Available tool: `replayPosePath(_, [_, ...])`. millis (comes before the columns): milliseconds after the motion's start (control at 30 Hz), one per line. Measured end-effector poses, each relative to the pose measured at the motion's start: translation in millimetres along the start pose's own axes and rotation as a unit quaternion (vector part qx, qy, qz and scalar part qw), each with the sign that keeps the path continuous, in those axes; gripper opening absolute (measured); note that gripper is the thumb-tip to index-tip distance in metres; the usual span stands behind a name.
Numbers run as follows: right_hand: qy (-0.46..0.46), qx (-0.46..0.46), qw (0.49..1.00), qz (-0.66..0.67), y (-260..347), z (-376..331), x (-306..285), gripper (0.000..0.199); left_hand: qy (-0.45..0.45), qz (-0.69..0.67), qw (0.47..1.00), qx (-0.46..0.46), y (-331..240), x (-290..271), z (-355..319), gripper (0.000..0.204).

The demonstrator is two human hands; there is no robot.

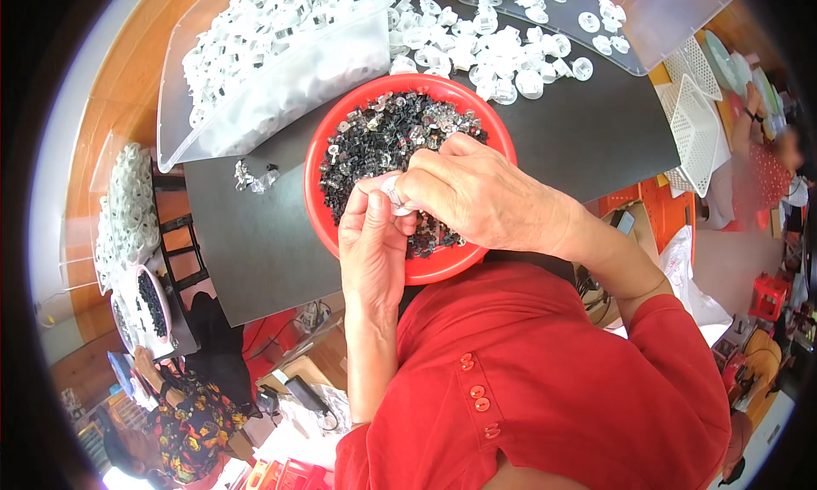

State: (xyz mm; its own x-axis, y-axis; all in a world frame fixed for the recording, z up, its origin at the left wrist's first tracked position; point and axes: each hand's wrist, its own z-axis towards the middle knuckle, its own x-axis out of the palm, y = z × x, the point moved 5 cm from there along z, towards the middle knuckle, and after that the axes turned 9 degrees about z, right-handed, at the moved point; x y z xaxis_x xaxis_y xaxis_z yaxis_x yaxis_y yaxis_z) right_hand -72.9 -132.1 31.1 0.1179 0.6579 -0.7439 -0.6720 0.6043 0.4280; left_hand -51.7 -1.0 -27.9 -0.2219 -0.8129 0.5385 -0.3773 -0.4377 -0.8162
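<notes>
Hands (477,194) pinching, white part (397,197), partly hidden

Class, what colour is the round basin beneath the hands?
The round basin is red, seen best in the head view.

left fingers (376,213) curled, right fingers (425,183) pinched

We log a bright, fairly even exposure. White parts (281,30) up top run near blown out; we note a soft sheen on the table (596,141). Bowl (432,273) reads sharp enough. Hot glare at the lower-left rim, source unclear to us. Fisheye bends edges, corners go black, right-side co-worker (760,177) looks soft.
</notes>
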Motion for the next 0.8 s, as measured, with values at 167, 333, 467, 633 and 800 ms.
replayPosePath(167, [-0.077, 0.043, 0.989, 0.122, 3, -3, -2, 0.019, -0.005, -0.009, 1.0, 0.007, -3, 0, -1, 0.023])
replayPosePath(333, [-0.147, 0.261, 0.891, 0.342, -7, -9, -2, 0.016, -0.006, 0.012, 1.0, 0.021, -1, 4, 1, 0.022])
replayPosePath(467, [-0.185, 0.321, 0.819, 0.438, -23, -19, 16, 0.014, -0.014, 0.009, 0.999, 0.027, 2, 15, 0, 0.024])
replayPosePath(633, [-0.249, 0.344, 0.718, 0.552, -24, -16, 33, 0.015, -0.062, 0.057, 0.994, 0.074, 2, 10, -4, 0.036])
replayPosePath(800, [-0.244, 0.322, 0.801, 0.442, -8, -17, 21, 0.016, -0.04, 0.029, 0.997, 0.057, -5, 17, -10, 0.026])
